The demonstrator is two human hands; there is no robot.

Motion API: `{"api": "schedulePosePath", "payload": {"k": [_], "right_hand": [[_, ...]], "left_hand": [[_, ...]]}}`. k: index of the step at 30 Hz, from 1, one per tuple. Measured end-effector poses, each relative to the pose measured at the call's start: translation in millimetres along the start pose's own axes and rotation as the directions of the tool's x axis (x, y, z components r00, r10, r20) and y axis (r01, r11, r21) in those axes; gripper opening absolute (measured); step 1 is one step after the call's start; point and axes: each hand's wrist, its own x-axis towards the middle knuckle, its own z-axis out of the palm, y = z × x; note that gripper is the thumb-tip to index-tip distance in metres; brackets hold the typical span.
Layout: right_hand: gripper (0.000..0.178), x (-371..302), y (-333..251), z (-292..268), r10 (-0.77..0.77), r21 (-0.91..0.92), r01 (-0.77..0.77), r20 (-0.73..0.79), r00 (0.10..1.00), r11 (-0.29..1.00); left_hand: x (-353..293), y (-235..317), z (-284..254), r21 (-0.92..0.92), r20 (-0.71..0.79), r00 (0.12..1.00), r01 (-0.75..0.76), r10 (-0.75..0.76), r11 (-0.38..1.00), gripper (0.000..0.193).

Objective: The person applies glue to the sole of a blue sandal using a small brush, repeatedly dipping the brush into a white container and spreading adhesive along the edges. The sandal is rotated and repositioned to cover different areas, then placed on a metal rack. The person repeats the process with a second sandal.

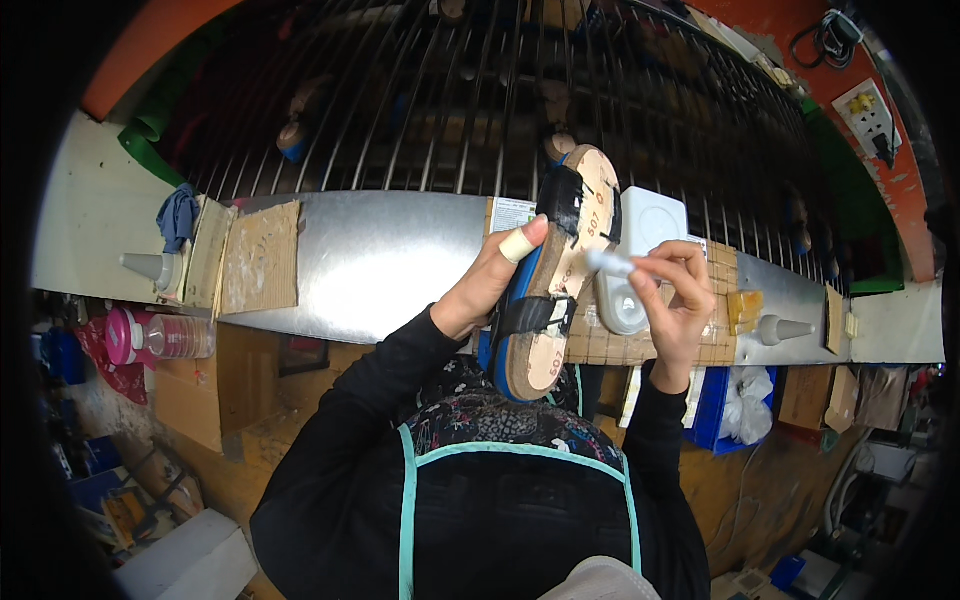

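My left hand (482, 285), a pale wrap around its thumb, grips a blue shoe last (519, 290) by its side. Fitted to this last is a tan insole (548, 350) with two black straps (565, 200), whose ends are folded over onto the insole's face. The insole faces up and slants away from me. In the pinched fingers of my right hand (680, 305) is a small pale brush-like tool (606, 262), blurred, its tip over or touching the insole's right edge. A white plastic container (655, 222) stands behind, partly hidden by the last and my right hand.
Beyond the metal bench top (370, 255) runs a rack of metal rods (430, 150), with several lasts beneath. Cardboard (262, 255) lies at the left, a grey cone (785, 330) and yellowish block (743, 308) at the right. A blue bin (708, 410) sits below.
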Motion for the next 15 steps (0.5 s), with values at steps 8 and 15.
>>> {"api": "schedulePosePath", "payload": {"k": [8,15], "right_hand": [[0.011,-51,-9,28,0.368,0.194,-0.348,-0.079,0.926,0.917],[0.012,-57,-21,31,0.394,0.239,-0.369,-0.063,0.917,0.898]], "left_hand": [[2,-13,4,-0.207,-0.122,0.992,-0.067,0.042,0.976,0.071],[4,-19,6,-0.103,-0.153,0.983,-0.115,0.098,0.988,0.067]]}}
